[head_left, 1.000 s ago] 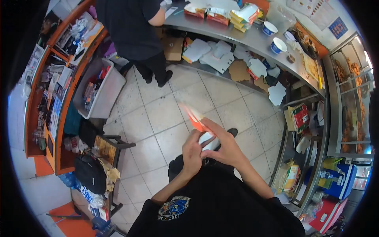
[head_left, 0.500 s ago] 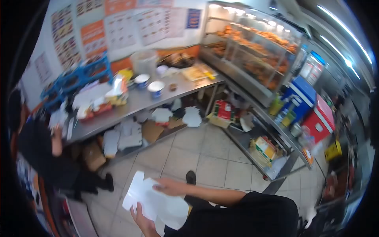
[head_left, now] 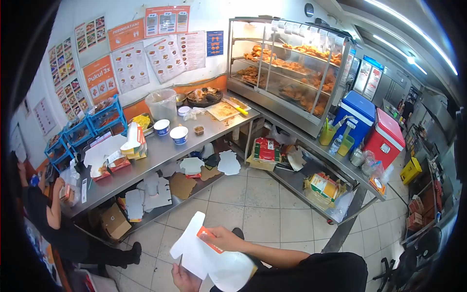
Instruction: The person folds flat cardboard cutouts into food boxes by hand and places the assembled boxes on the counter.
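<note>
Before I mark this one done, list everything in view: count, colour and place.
Carton: 1, white with orange, bottom centre
Counter: 1, grey, centre left
Bowls: 2, white and blue, on counter
Bucket: 1, clear, on counter
Crates: several, blue, counter's left end
Board: 1, pale, counter's right end
Cardboard: many, white and brown, under counter
Posters: several, orange and white, upper left
Case: 1, silver, upper centre
Food: many, golden, inside case
Coolers: 2, blue and red, right
People: at least 2, dark clothes, far left and right
Others: too cluttered to count
Left hand: 1, bare, at carton's lower edge
Right hand: 1, bare, gripping carton
</note>
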